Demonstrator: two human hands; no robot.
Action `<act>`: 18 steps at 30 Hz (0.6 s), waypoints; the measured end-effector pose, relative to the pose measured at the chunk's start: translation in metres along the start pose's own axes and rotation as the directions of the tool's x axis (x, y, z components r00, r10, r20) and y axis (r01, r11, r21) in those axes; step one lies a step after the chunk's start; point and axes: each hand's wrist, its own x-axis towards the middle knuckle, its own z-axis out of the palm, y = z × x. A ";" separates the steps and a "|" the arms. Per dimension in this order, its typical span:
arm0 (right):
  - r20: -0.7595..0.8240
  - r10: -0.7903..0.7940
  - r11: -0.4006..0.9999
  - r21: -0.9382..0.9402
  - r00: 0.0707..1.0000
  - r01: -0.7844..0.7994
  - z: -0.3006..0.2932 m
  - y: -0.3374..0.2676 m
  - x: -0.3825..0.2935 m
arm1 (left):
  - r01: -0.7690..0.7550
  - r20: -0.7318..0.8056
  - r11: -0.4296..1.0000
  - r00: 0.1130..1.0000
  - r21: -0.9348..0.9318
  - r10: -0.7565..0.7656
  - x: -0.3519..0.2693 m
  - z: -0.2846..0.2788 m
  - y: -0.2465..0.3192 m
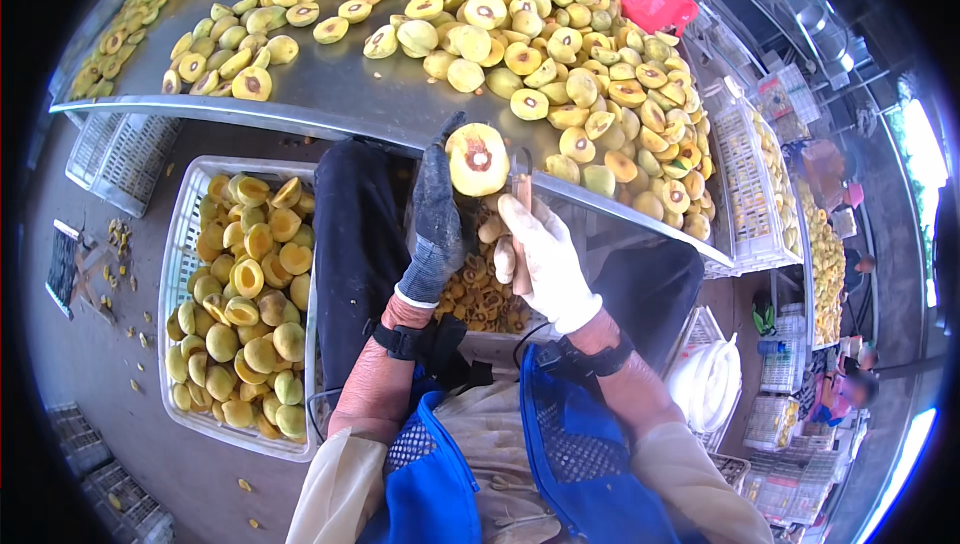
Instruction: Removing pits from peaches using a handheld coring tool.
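Observation:
My left hand (435, 225), in a dark grey glove, holds a yellow peach half (478, 160) with its cut face up. A brown pit cavity with a pale centre shows in that face. My right hand (551, 262), in a white glove, grips the wooden handle of a pitting knife (522, 195). Its curved metal loop stands just right of the peach half, seemingly apart from it. Both hands are at the near edge of a metal table (322, 86). Many peach halves (577, 86) are heaped on it, several with pit parts showing.
Left of my legs stands a white plastic crate (255, 163) of hollowed peach halves (247, 277). Pit scraps (480, 296) lie below, between my knees. A white bucket (705, 386) is at my right. A red object (660, 0) sits behind the heap. Other people (844, 394) are at far right.

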 end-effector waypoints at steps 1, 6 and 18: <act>-0.018 -0.013 0.990 -0.140 1.000 0.010 0.002 -0.002 -0.002 | -0.044 -0.003 0.999 0.999 0.032 0.044 -0.001 -0.003 -0.001; 0.057 -0.165 0.795 -0.583 0.985 0.167 0.000 -0.004 -0.009 | -0.038 -0.106 0.995 0.993 0.090 0.047 -0.005 -0.003 -0.013; 0.293 -0.374 0.346 -0.836 0.880 0.426 -0.014 0.006 0.009 | -0.014 -0.087 0.988 0.996 0.154 0.028 -0.010 -0.008 -0.025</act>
